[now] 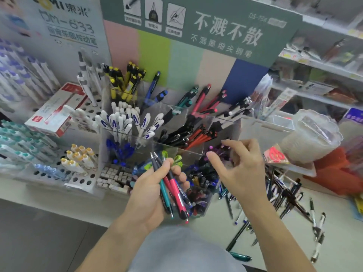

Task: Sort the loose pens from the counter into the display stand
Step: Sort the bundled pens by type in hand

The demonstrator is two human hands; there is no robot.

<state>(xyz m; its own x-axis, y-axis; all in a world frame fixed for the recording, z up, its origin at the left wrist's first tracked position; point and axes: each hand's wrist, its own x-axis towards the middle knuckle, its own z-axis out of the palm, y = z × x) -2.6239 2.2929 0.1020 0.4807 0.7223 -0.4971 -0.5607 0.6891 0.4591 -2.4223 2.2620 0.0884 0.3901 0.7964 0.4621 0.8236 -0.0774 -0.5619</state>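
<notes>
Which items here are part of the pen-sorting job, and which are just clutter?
In the job:
- bundle of pens gripped in the left hand
- loose pens on the counter
- clear display stand
- right hand, empty

Just lying about:
- red-and-white box
- plastic cup
- white peg rack

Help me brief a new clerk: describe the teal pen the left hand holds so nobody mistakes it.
Start at the clear acrylic display stand on the counter. In front of it the left hand grips a small bundle of pens. The teal plastic pen is the only blue-green barrel there, lying beside the red pen.
</notes>
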